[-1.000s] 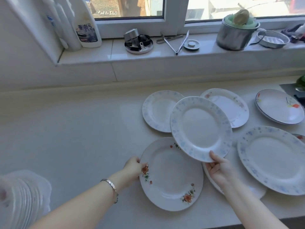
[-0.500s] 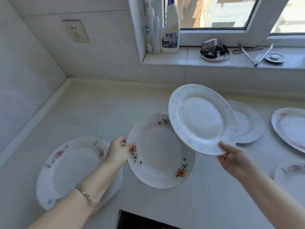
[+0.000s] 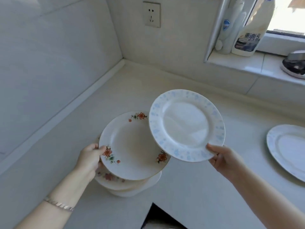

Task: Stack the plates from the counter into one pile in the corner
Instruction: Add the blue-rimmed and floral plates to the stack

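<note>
My left hand (image 3: 90, 160) grips the left rim of a white plate with red flowers (image 3: 130, 146), held just over a pile of plates (image 3: 125, 185) on the counter near the corner. My right hand (image 3: 222, 160) holds a blue-speckled plate (image 3: 186, 125) by its lower right rim, raised and tilted, overlapping the right edge of the red-flower plate. Whether the red-flower plate touches the pile I cannot tell. Another blue-rimmed plate (image 3: 288, 149) lies flat on the counter at the right edge.
Tiled walls meet in the corner (image 3: 123, 59) behind the pile, with a wall socket (image 3: 151, 14) above. On the window sill (image 3: 239, 65) stand a cleaner bottle (image 3: 250, 37) and a metal item (image 3: 295, 63). A dark gap (image 3: 158, 217) opens at the counter's front edge.
Both hands carried their plates left toward the corner. The red-flower plate now hangs over the pile, and the view has swung left, so most plates on the right are out of sight.
</note>
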`<control>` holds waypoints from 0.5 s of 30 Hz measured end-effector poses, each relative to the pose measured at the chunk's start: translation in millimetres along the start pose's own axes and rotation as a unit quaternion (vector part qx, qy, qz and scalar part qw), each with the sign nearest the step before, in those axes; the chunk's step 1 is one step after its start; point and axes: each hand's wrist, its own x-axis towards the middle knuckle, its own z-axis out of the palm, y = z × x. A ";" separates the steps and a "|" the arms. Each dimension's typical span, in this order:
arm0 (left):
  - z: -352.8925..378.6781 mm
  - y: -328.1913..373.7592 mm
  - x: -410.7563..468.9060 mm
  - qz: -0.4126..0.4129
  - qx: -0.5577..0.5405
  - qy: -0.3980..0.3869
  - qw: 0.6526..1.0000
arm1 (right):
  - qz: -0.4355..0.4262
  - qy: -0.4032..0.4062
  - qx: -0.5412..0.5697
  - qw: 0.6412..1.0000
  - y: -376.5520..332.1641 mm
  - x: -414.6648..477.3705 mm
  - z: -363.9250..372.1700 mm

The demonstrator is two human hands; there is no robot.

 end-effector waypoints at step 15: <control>-47.0 -17.9 33.1 0.001 0.165 0.008 0.986 | 0.044 0.007 -0.048 0.998 20.1 20.2 36.3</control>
